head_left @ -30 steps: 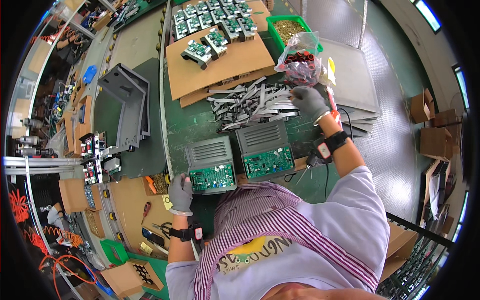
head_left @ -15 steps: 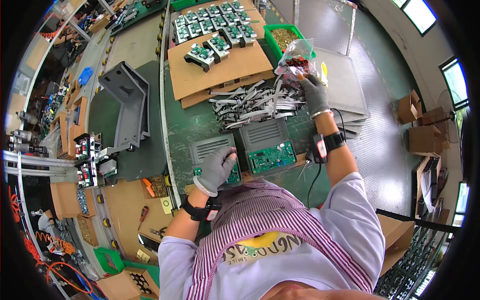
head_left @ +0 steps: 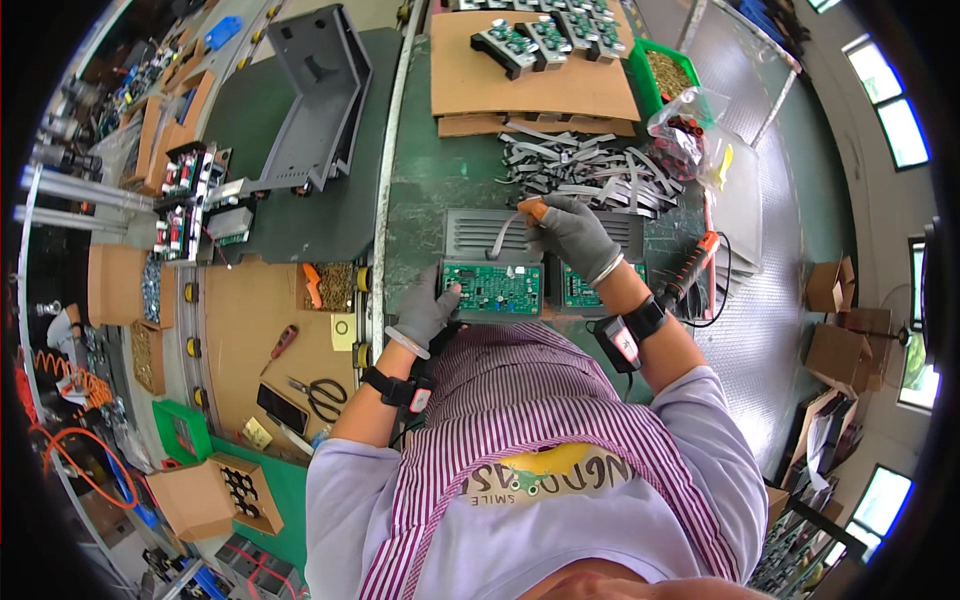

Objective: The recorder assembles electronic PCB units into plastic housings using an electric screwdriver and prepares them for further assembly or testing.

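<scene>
Two grey plastic housings with slotted covers lie side by side before me, each with a green circuit board. My left hand [head_left: 425, 308], in a grey glove, grips the left edge of the left housing [head_left: 455, 232], thumb by its circuit board [head_left: 505, 288]. Above that housing, my gloved right hand [head_left: 578, 240] pinches a flat grey ribbon cable [head_left: 503, 236]. The cable hangs down to the board's upper edge; whether it is plugged in there I cannot tell. My right forearm and hand partly cover the second board [head_left: 580, 288].
Loose ribbon cables [head_left: 590, 170] are piled beyond the housings. Farther off are cardboard [head_left: 500, 85] bearing board assemblies, a green bin [head_left: 650, 80] and a clear bag of red-black parts [head_left: 680, 145]. An orange-black power screwdriver [head_left: 692, 265] lies right; a grey metal bracket [head_left: 320, 110] stands left.
My right hand has come from the bag back to the left housing and now holds a ribbon cable. My left hand has shifted from over the board to the housing's left edge. The view has turned.
</scene>
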Demonstrator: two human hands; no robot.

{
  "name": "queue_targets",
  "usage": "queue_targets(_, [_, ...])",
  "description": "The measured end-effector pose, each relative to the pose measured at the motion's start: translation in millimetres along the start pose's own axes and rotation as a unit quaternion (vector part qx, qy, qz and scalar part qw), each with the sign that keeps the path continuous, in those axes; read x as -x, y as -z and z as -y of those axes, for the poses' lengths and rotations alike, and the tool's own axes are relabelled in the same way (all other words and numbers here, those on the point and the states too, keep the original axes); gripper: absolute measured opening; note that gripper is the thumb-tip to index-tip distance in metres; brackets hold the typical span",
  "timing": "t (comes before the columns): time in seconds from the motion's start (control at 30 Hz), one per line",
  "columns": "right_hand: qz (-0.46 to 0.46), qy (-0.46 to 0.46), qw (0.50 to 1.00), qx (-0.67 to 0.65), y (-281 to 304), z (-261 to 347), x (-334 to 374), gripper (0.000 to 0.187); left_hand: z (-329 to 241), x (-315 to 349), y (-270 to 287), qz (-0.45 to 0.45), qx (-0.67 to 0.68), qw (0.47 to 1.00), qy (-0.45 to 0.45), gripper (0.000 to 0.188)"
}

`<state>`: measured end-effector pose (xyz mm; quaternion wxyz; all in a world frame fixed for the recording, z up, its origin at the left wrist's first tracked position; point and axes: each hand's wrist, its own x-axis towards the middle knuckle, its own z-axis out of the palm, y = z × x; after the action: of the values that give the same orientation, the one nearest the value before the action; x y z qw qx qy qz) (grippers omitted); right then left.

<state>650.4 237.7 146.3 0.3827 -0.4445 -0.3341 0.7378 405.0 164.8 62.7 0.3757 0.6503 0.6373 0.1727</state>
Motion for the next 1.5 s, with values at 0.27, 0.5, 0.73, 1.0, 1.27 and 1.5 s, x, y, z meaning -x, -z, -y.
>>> queue_targets(0.27, [0.06,0.079,0.959,0.265,-50,-26,-13,0.035,0,8,2,-0.016,0.059,0.998,0.01,0.041])
queue_targets(0.5, [-0.105,0.423,0.861,0.262,-75,-28,-13,0.012,7,7,-2,-0.062,0.086,0.994,-0.041,0.041])
queue_targets(0.73, [-0.076,0.311,0.757,0.57,-77,-76,-11,0.014,4,7,0,-0.052,0.023,0.998,-0.01,0.052])
queue_targets(1.0, [-0.033,0.179,0.729,0.66,-61,-81,-15,0.013,3,8,3,-0.043,0.028,0.999,-0.002,0.053])
queue_targets(1.27, [0.006,0.246,0.721,0.648,-60,-79,-10,0.009,9,5,-3,-0.052,0.029,0.998,-0.009,0.052])
queue_targets(1.5, [-0.021,0.31,0.666,0.678,-64,-74,-3,0.011,12,4,-7,-0.079,0.016,0.996,-0.031,0.053])
